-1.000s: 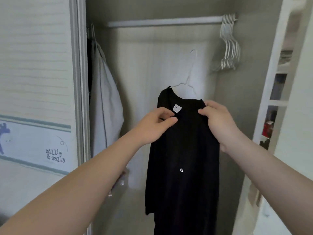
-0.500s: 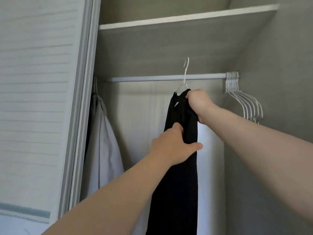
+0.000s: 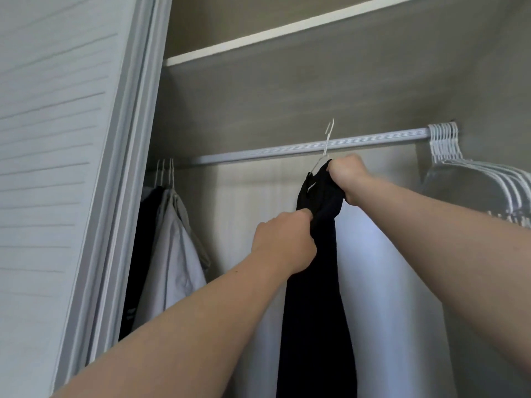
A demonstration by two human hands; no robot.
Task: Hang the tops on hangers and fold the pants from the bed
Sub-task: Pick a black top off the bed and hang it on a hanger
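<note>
A black top [image 3: 314, 297] hangs on a white wire hanger [image 3: 327, 142] inside the closet. The hanger's hook stands up in front of the grey closet rail [image 3: 258, 153], its tip above the rail. My right hand [image 3: 346, 175] grips the top's collar and the hanger's shoulder just under the rail. Lower down, my left hand [image 3: 284, 244] grips the bunched black cloth at the top's left side. The rest of the top drops straight down out of view.
Grey and dark garments [image 3: 169, 248] hang at the rail's left end beside the sliding closet door [image 3: 57, 168]. Several empty white hangers [image 3: 471, 170] crowd the rail's right end. A shelf [image 3: 287, 27] runs above the rail.
The black top on its hanger has been lifted from chest height up to the rail and turned edge-on. My left hand moved from the collar down to the cloth's side.
</note>
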